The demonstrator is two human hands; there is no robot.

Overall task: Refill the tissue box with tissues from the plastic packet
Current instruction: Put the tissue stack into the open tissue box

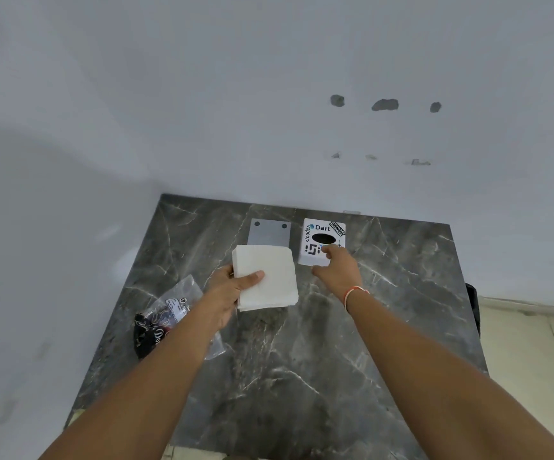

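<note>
My left hand (232, 290) grips a thick white stack of tissues (265, 277) by its left edge, thumb on top, above the dark marble table (302, 360). To the right stands the white tissue box (318, 247), covered in stickers, with a black oval slot on top. My right hand (335, 268) rests on the box's near right corner, fingers spread over its top and thumb against the front side. The crumpled plastic packet (172, 310), clear with black print, lies on the table under my left forearm.
A flat grey plate (269, 232) with two dark holes lies behind the tissue stack, left of the box. The table stands in a corner against white walls. A light floor shows at the right.
</note>
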